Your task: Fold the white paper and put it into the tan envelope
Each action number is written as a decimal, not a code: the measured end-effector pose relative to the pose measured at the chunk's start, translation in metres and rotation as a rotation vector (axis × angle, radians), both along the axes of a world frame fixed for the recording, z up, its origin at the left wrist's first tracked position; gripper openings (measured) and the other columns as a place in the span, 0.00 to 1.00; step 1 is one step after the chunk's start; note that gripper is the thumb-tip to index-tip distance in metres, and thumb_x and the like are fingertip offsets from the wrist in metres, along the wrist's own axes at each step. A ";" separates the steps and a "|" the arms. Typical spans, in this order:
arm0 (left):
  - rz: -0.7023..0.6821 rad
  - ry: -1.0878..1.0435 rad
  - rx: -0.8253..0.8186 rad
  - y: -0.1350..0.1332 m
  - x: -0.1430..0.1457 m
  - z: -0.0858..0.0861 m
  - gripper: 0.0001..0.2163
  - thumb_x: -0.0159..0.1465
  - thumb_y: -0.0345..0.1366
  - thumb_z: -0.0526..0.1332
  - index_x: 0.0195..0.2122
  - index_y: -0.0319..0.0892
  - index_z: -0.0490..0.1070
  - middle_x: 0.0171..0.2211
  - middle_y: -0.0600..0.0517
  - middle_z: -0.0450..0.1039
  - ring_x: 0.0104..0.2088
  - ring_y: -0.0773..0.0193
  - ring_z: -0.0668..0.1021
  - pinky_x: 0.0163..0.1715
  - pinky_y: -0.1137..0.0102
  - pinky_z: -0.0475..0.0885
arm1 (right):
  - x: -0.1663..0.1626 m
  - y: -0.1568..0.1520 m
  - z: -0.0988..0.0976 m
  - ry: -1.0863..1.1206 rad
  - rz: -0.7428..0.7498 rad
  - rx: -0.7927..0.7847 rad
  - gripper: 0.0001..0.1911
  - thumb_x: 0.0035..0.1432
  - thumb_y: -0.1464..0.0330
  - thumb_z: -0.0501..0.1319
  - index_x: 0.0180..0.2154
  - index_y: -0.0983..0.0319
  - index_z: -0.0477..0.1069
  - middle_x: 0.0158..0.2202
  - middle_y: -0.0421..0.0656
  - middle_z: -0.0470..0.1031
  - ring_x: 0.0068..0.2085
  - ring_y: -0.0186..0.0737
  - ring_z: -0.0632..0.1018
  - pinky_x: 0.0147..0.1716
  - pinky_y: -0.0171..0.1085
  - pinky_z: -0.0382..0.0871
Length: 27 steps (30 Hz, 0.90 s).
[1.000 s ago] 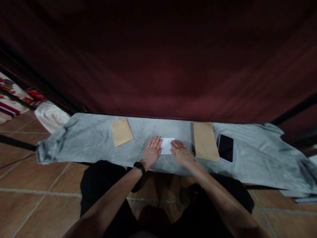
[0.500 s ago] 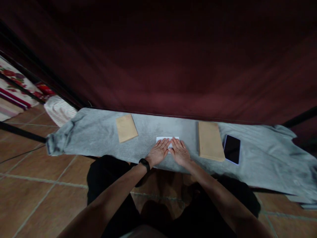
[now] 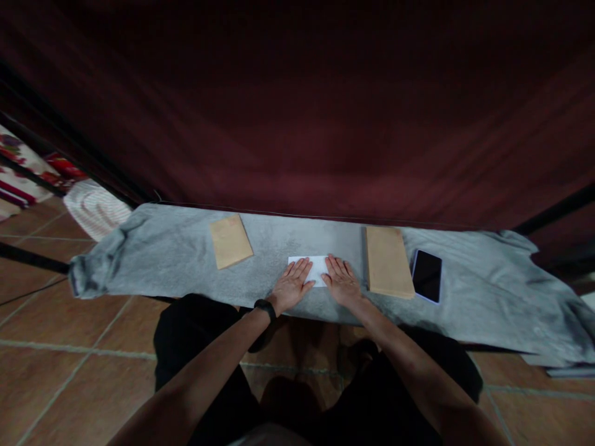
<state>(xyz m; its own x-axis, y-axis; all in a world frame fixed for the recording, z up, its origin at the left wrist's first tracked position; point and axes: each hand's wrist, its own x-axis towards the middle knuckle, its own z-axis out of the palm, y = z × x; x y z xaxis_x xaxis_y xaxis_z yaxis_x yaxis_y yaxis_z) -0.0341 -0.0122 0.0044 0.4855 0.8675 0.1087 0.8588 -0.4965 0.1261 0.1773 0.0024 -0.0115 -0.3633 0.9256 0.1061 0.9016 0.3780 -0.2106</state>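
A small white sheet of paper (image 3: 318, 270) lies flat on the grey cloth (image 3: 176, 254), in front of me. My left hand (image 3: 291, 286) rests flat on its left part, fingers stretched forward and slightly apart. On the right end of the paper lies my right hand (image 3: 341, 282), also flat with fingers extended. Between the two hands the paper's white middle shows; its ends are partly covered. To the right of my right hand sits a stack of brown paper (image 3: 389, 260), or a thick brown envelope; I cannot tell which. A thinner brown paper piece (image 3: 230, 240) lies to the left.
A phone (image 3: 426, 275) with a dark screen and pale purple edge lies right of the brown stack. Behind the cloth-covered surface hangs a dark red curtain (image 3: 297, 155). Black bars (image 3: 32, 257) stand at the left, above the tiled floor (image 3: 51, 322).
My hands have moved apart across the paper, the left one leftward and the right one rightward, baring its middle. The whole view has shifted slightly.
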 end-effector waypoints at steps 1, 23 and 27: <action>0.002 0.004 -0.007 0.000 0.000 0.001 0.29 0.72 0.50 0.41 0.69 0.39 0.50 0.69 0.44 0.51 0.69 0.59 0.53 0.68 0.58 0.48 | 0.002 0.000 0.001 -0.006 -0.001 -0.005 0.30 0.70 0.60 0.44 0.68 0.67 0.49 0.70 0.48 0.48 0.69 0.49 0.53 0.67 0.51 0.45; 0.011 0.045 -0.013 0.001 0.001 -0.001 0.29 0.71 0.50 0.41 0.69 0.41 0.49 0.70 0.47 0.49 0.70 0.60 0.51 0.68 0.58 0.48 | -0.001 -0.040 0.015 0.075 0.203 -0.034 0.31 0.69 0.58 0.48 0.67 0.67 0.53 0.69 0.51 0.52 0.68 0.46 0.56 0.67 0.49 0.48; 0.014 0.045 -0.012 0.001 0.001 0.001 0.29 0.72 0.50 0.41 0.69 0.42 0.49 0.69 0.47 0.50 0.69 0.60 0.52 0.68 0.57 0.48 | 0.005 -0.046 0.018 0.058 0.184 -0.060 0.31 0.68 0.59 0.51 0.66 0.68 0.55 0.68 0.52 0.53 0.68 0.49 0.58 0.67 0.49 0.50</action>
